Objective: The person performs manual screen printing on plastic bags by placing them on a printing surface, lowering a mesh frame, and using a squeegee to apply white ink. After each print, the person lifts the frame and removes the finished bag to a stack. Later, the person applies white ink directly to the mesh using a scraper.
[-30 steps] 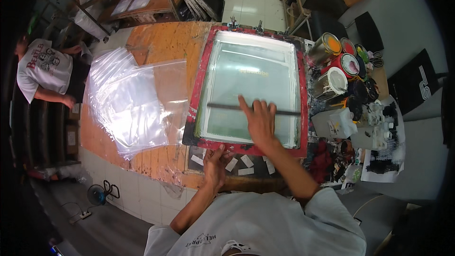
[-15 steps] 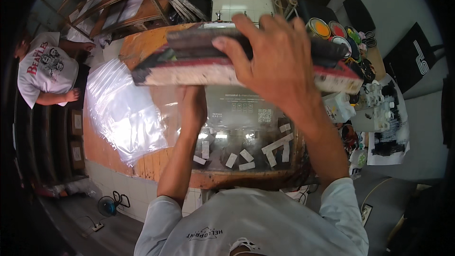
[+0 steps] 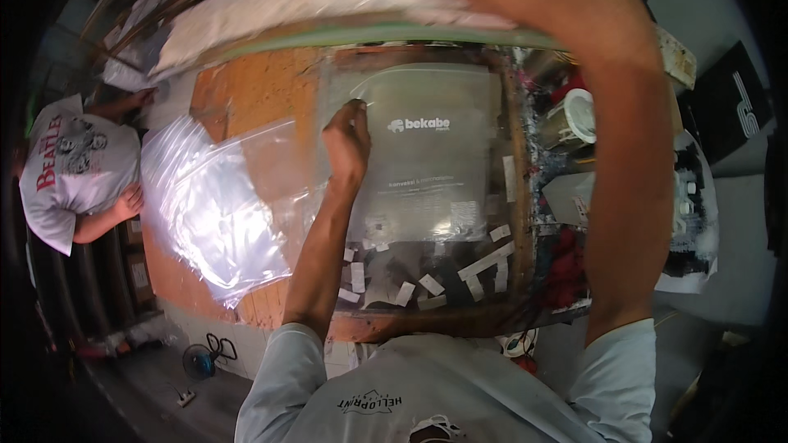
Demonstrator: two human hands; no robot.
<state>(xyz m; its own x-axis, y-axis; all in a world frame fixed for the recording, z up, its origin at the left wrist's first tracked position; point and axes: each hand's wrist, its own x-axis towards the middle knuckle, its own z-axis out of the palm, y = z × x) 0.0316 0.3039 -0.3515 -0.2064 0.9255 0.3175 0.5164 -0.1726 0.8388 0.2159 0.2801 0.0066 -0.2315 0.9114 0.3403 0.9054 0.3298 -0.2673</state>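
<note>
A clear zip bag (image 3: pixel 410 152) with white print lies on the dark printing bed (image 3: pixel 519 271) of the table. My left hand (image 3: pixel 349 143) is at its upper left side, fingers pinched on the bag's edge, which bows up slightly there. Across the top of the view runs a wooden screen frame (image 3: pixel 287 4), pale and paint-stained with a green strip along its lower side, raised above the table and blurred. My right arm (image 3: pixel 624 115) reaches up and left over it; the hand itself is beyond the upper edge.
A stack of clear bags (image 3: pixel 217 213) lies fanned out left on the wooden table. Pale tape strips (image 3: pixel 488 261) sit on the bed's near part. At right stand a white-rimmed tub (image 3: pixel 579 115) and paint-stained things. Another person (image 3: pixel 86 168) is at far left.
The screen frame has risen toward the top of the view, baring the whole printed bag. My right hand has gone up out of view. My left hand now shows at the bag's edge.
</note>
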